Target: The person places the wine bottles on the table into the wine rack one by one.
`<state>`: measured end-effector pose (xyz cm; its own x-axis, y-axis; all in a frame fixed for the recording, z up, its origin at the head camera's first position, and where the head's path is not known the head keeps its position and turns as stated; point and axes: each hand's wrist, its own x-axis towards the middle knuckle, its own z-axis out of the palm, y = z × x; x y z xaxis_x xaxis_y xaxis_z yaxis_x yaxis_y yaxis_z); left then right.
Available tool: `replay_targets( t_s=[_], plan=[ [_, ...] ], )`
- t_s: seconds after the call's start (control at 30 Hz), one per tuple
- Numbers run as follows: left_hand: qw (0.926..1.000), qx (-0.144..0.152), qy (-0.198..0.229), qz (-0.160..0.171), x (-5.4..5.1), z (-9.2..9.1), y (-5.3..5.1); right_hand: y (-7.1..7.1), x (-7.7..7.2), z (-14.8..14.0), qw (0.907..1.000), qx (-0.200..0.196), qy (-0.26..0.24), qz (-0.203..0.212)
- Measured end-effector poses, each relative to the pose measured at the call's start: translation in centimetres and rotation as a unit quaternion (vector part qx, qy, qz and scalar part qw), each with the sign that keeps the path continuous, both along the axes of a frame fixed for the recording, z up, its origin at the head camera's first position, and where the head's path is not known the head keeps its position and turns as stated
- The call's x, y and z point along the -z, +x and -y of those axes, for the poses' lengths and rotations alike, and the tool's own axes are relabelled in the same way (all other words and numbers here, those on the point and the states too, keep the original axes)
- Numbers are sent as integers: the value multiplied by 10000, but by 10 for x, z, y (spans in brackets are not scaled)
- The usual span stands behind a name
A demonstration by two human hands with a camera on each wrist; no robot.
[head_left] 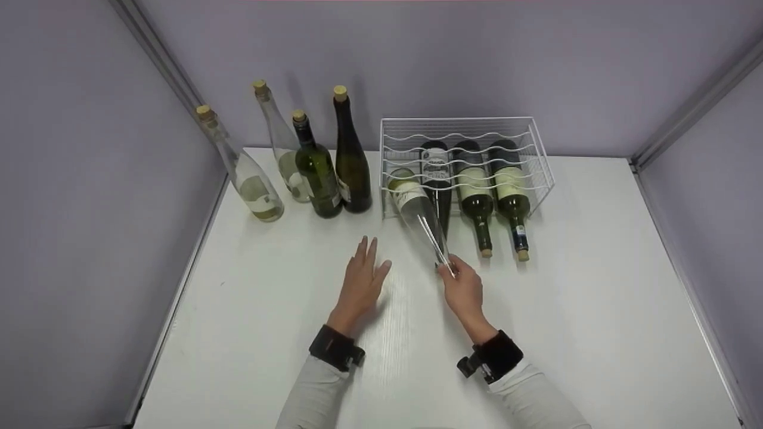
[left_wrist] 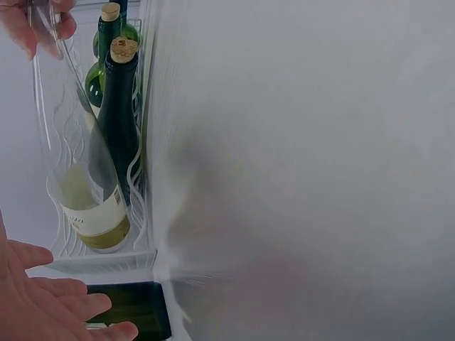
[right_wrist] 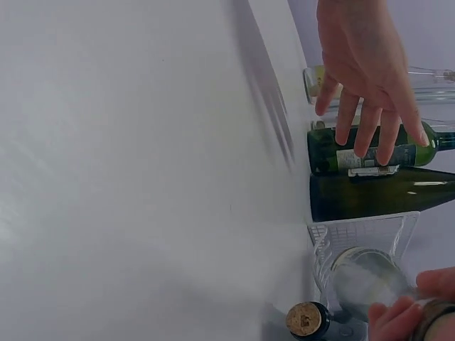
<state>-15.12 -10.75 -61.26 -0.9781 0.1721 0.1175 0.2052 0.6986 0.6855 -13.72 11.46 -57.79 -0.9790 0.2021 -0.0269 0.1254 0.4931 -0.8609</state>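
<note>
The right hand [head_left: 464, 291] pinches the neck of a colourless glass bottle with a pale label [head_left: 420, 211] between thumb and fingers. The bottle slants, its base at the front left end of a white wire rack with wavy bars [head_left: 459, 119]; whether glass touches wire cannot be told. Just beside it, a dark bottle with a white label [head_left: 436, 170] lies in the rack, then two dark green bottles with cream labels [head_left: 477, 205] [head_left: 514, 205], corked necks jutting past the front edge.

The left hand [head_left: 360, 280] hovers over the white table [head_left: 268, 333] with fingers extended and thumb apart, left of the slanted bottle. Beyond it, four corked bottles [head_left: 353, 173] stand upright toward the table's back left corner, the leftmost near the side edge. The rack sits by the back edge; tabletop stretches from its right end to the right edge and in front of both hands.
</note>
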Motion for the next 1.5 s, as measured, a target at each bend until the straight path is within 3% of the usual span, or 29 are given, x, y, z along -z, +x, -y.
replay_targets(
  t_s=[0.23,0.53,1.17,1.5],
  plan=[
    [10000,40,55,7,1,-1,-1,-3,5,12,9993,-24,235,-278],
    [9999,1,106,-39,1,0,0,-5,9,32,9996,-132,-52,-247],
    [9997,-105,44,-207,0,1,2,-14,26,59,9981,-146,-119,-580],
    [9997,-141,45,-193,2,1,1,-19,30,58,9945,-758,-610,-390]
  ],
)
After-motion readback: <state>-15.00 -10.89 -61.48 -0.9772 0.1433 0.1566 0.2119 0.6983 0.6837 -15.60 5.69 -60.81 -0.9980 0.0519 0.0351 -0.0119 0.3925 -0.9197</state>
